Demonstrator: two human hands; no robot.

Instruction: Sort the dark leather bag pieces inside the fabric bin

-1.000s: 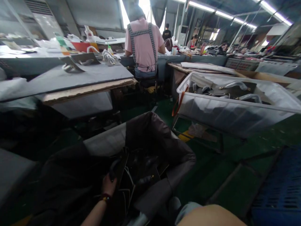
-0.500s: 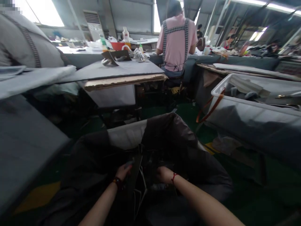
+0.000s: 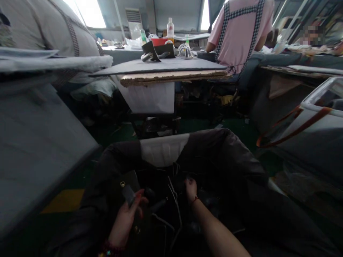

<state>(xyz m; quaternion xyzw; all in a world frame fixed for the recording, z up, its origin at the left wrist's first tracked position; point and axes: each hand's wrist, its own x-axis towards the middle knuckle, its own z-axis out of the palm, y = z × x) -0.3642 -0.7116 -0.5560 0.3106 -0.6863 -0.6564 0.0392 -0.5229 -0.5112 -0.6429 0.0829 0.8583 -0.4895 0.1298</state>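
My left hand (image 3: 125, 217) is at the left inside of a dark-lined bin, its thumb and fingers closed on a dark flat panel (image 3: 132, 178) with small gold-coloured rings. A grey strip (image 3: 128, 194) shows at the thumb. My right hand (image 3: 190, 189) reaches deeper into the bin, fingers curled together among dark pieces; whatever is in them is lost in shadow. Between the hands, thin pale edges (image 3: 175, 200) of other dark pieces stand out. The bin's dark lining (image 3: 211, 137) folds over its rim, leaving a white patch of wall (image 3: 164, 148) bare at the far side.
Ahead stands a grey-topped table (image 3: 171, 66) with dark curved pieces (image 3: 151, 51) on it. A white tub (image 3: 321, 125) with an orange strap (image 3: 302, 128) is at the right. A white-sided block (image 3: 45, 142) stands left. Two co-workers sit beyond, one in a pink shirt (image 3: 241, 32).
My view has turned left and lower. My left hand has moved left with the panel, which now tilts flatter and shows its rings. My right hand reaches farther into the bin.
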